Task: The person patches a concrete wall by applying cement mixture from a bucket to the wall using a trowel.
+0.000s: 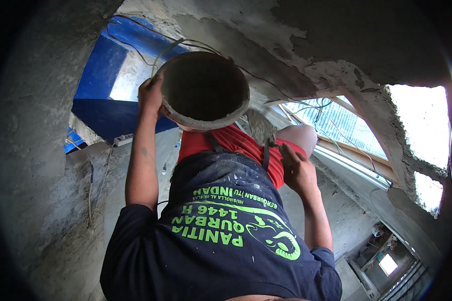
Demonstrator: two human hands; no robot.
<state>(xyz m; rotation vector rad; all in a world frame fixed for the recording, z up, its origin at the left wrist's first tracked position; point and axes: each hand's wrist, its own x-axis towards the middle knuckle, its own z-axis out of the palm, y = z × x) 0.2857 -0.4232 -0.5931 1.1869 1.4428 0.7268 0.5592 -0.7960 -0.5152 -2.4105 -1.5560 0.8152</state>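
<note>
My left hand is closed on the left edge of a round bucket crusted with grey cement. The bucket's mouth is turned toward me, and its inside is dark, so I cannot make out what it holds. In my right hand is a trowel, its blade smeared with grey mortar. The blade points up and left, just beside the bucket's lower right rim; whether the two touch is unclear. Both hands are in front of my red shorts.
Rough cement wall curves round above and to the right, with bright openings in it. Loose cables run across behind the bucket. A blue-painted surface lies at upper left. At right, a long pale tube runs beside a wooden frame.
</note>
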